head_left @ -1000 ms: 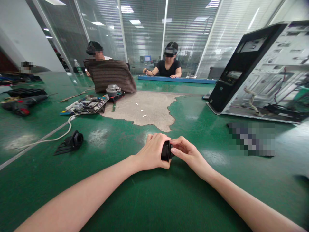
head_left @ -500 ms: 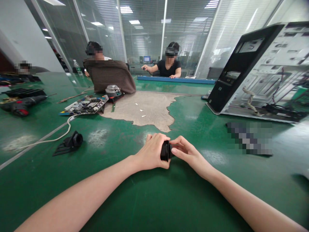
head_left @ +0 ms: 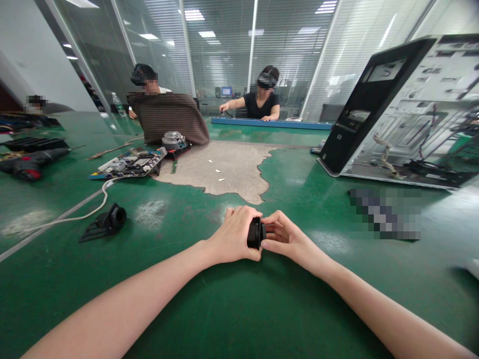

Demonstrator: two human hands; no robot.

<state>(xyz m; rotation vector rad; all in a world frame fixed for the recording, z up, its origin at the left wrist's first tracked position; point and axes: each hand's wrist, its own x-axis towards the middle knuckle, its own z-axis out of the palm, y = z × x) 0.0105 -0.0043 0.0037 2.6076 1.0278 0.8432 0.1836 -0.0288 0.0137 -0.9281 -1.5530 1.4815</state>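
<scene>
A small black round part (head_left: pixel 256 233) sits between both my hands, just above the green table (head_left: pixel 239 309). My left hand (head_left: pixel 235 234) wraps its fingers and thumb round the part's left side. My right hand (head_left: pixel 283 236) pinches the part's right face with fingertips and thumb. Most of the part is hidden by my fingers.
A similar black part on a bracket (head_left: pixel 107 223) lies left, beside a white cable (head_left: pixel 75 217). A circuit board (head_left: pixel 129 163) and a fan unit (head_left: pixel 173 141) sit farther back. An open computer case (head_left: pixel 400 114) stands right. Two people sit across the table.
My right hand's fingers have shifted slightly on the black part, closing in nearer the left hand. The view has drifted a little; the far person's arm moved.
</scene>
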